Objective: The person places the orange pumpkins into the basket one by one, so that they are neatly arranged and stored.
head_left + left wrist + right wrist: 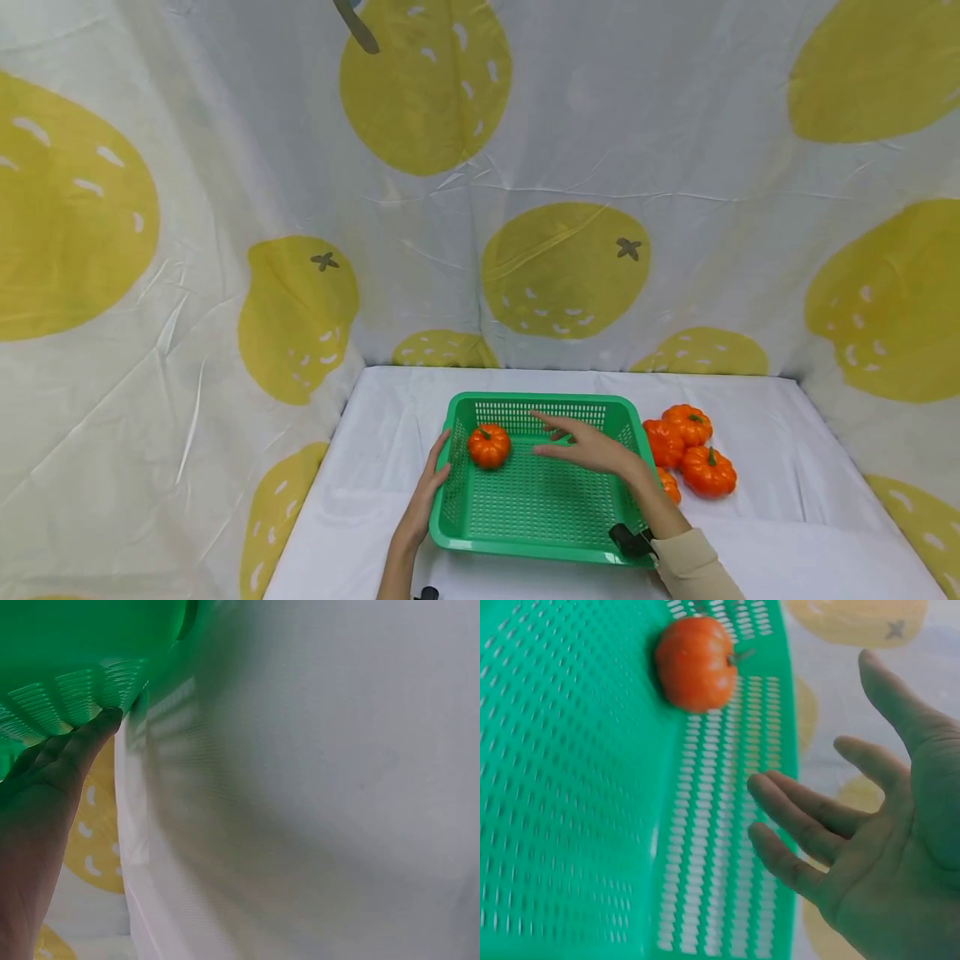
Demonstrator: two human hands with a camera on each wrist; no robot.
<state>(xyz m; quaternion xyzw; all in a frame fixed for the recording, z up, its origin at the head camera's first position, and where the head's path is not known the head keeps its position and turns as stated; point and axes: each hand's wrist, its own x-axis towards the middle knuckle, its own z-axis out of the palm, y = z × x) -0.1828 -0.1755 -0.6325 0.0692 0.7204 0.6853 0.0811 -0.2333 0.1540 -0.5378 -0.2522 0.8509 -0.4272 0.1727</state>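
A green plastic basket with slotted walls stands on the white-covered table. Inside it, toward the far left corner, sits one small orange pumpkin with a short stem. My left hand touches the basket's left side from outside, fingers fairly straight along the wall, as the left wrist view also shows. Over the basket hovers my right hand, its fingers spread and holding nothing. In the right wrist view the right palm faces the camera, apart from the pumpkin.
Several orange pumpkins lie in a cluster just right of the basket, one partly hidden behind its rim. A white cloth covers the table. Hanging fabric with yellow fruit prints encloses the back and sides.
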